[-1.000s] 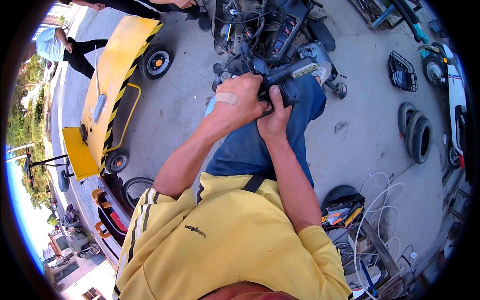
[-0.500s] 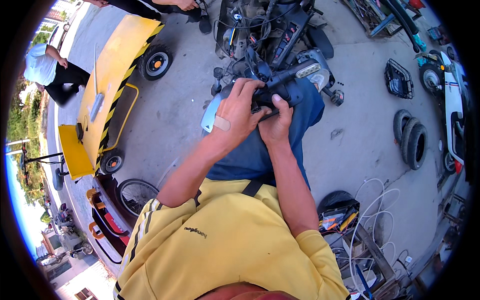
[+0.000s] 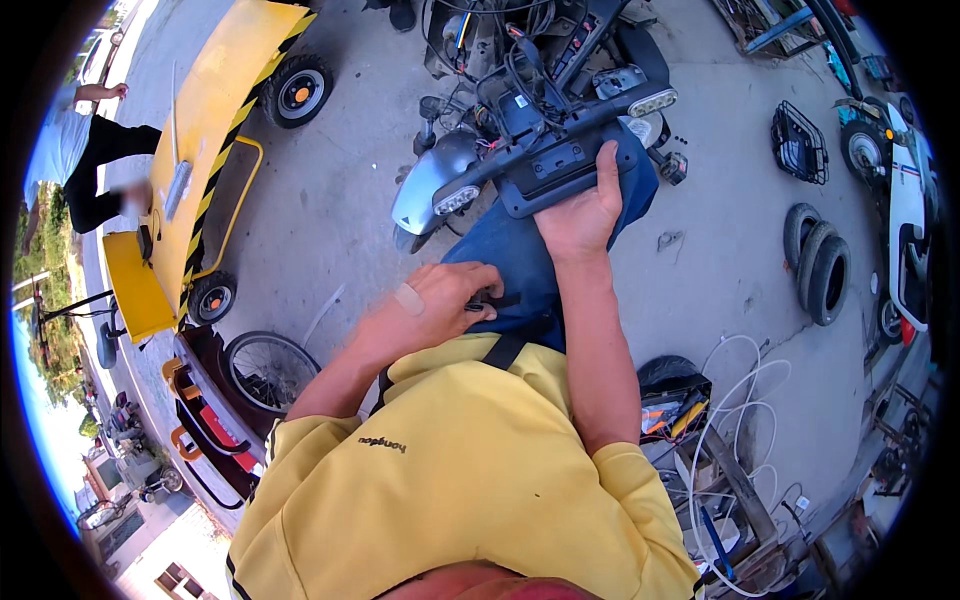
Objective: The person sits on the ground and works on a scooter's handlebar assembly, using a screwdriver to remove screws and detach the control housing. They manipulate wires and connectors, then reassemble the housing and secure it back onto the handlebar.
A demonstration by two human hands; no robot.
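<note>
We hold the dark panel point(image 3: 560, 165) up in front of the scooter point(image 3: 540, 70), with the right hand point(image 3: 580, 215) under its lower edge, thumb and fingers wrapped up around the rim so the panel rests in the palm rather than in a pinch. The panel sits just below the scooter's open wiring, its two pale lamps point(image 3: 655, 102) pointing out to either side, and the grey fender point(image 3: 425, 190) hangs just left of it. The left hand point(image 3: 440, 305) lies lower, on the blue trouser leg point(image 3: 510, 270), well apart from the panel; its fingers are curled around a small black piece point(image 3: 487, 299), though we cannot tell what the piece is or how firmly it is pinched. To do this step well, we judge that the right hand needs to keep the panel level and close to the scooter so the wires behind it stay slack, while the left brings its small piece up without fumbling. One hand alone carries the panel, so a slip would likely tug the wiring; we would brace the panel against the knee before letting the grip shift
</note>
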